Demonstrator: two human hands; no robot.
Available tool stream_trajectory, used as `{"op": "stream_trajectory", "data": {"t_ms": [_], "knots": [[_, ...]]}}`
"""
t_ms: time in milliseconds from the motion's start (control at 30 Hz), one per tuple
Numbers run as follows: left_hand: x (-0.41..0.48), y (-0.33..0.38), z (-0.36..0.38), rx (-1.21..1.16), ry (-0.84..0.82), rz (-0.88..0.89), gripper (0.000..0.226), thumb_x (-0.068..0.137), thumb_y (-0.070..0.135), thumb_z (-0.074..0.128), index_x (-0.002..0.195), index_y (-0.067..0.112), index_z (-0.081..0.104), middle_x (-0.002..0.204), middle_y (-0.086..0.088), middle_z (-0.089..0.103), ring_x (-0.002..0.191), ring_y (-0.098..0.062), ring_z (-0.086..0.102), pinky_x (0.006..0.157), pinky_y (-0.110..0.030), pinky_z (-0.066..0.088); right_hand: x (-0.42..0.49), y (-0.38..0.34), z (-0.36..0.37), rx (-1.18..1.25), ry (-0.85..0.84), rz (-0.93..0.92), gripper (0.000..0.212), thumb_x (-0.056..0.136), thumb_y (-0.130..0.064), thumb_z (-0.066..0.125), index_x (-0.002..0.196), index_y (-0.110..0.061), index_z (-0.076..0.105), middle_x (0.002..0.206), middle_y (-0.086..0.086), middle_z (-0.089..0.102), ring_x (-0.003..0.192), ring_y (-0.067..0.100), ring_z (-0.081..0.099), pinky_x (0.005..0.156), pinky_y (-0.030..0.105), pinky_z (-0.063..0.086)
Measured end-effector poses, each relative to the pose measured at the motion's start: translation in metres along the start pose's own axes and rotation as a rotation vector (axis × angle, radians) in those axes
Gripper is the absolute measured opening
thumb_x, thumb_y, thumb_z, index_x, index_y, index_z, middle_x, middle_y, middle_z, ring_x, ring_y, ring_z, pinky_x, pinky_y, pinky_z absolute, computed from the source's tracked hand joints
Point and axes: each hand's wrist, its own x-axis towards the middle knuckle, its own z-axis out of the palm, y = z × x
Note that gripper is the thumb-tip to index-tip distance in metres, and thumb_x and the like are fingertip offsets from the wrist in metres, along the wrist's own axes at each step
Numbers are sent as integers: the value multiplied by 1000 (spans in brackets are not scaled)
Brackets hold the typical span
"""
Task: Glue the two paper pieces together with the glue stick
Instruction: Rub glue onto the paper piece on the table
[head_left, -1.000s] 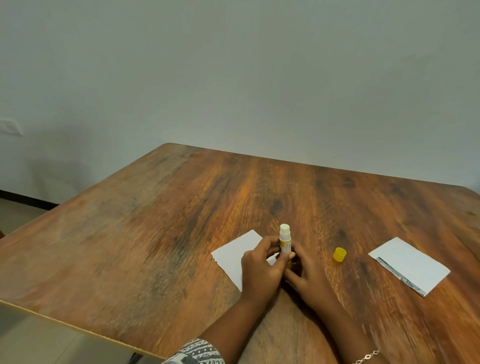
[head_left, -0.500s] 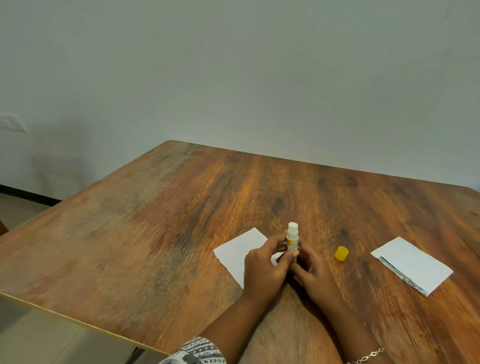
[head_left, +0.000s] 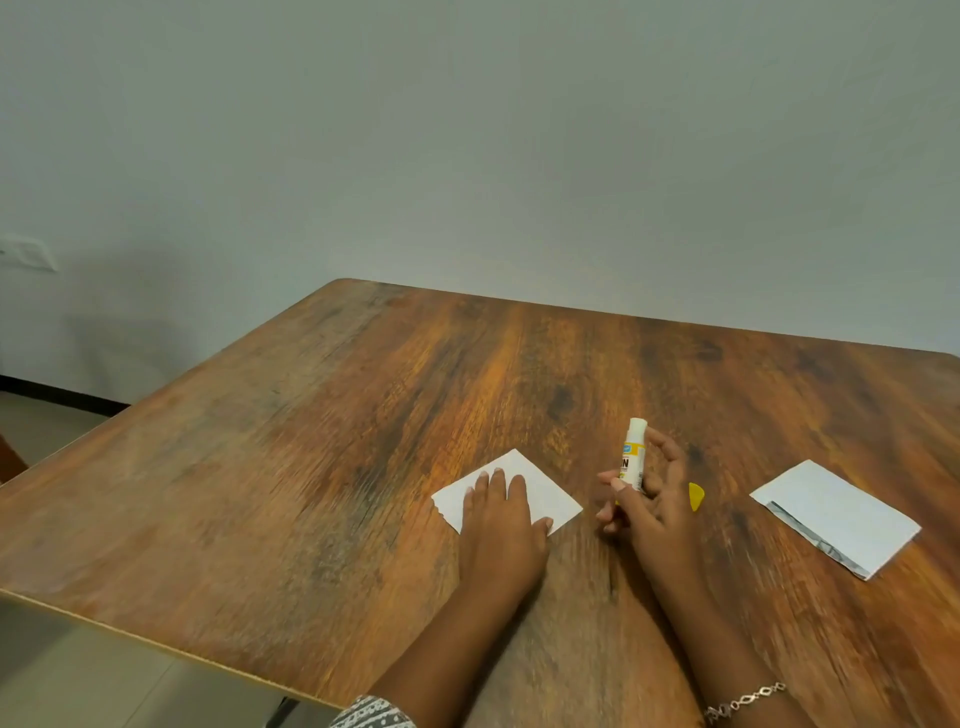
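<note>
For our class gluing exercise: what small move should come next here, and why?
Probably bring the glue stick in the right hand down onto the left paper piece: the stick is uncapped, upright, and the left hand presses that paper flat.

A plain pale wall with a faint grey-green cast fills the upper half of the view, evenly and softly lit. Low on its left side sits a white switch plate. A dark skirting strip runs along the wall's foot, above a floor of light tiles. The bench is a broad wooden top with strong reddish-brown grain, dark streaks and rounded far corners, its pale edge showing at the near left. A dark leg shows beneath that edge. A reddish-brown shape at the left border is too cropped to identify.
</note>
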Motion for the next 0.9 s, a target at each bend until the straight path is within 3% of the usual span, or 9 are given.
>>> {"op": "stream_trajectory", "data": {"t_ms": [167,433,533,667,833,900], "knots": [[17,-1,-1,22,-124,133,57,94,37,43,143,16,22,156,-5,12,143,-22,6,116,-38,5,2,-2,0,4,41,7,52,87,0,51,96,-51,46,89,15,62,47,7,55,41,20,48],[43,-4,-8,-2,-222,318,50,94,29,46,140,17,31,154,-2,22,142,-20,14,115,-39,13,6,4,-6,90,71,92,39,83,-2,60,111,-29,59,70,12,55,43,9,49,40,20,45],[48,-6,-9,13,-245,357,50,94,30,46,140,17,30,154,-2,21,142,-19,15,115,-38,12,11,4,-4,100,43,82,39,80,5,61,107,-22,61,67,5,54,45,9,47,40,22,43],[53,-6,-12,51,-277,389,50,94,31,46,139,15,31,153,-5,23,141,-20,18,114,-36,15,26,8,4,62,68,70,15,88,-10,57,99,-16,64,72,9,63,48,7,53,37,20,44],[55,-6,-15,92,-306,400,51,94,32,46,139,15,30,153,-7,22,140,-21,18,114,-36,15,44,12,11,1,-3,78,7,85,-22,62,91,-25,64,77,11,67,59,15,59,41,24,45],[55,-6,-15,99,-307,393,51,94,32,46,140,15,29,154,-7,21,141,-21,16,114,-36,14,50,16,12,-63,-3,42,6,82,-20,66,85,-25,63,71,8,65,54,12,56,41,23,44]]}}
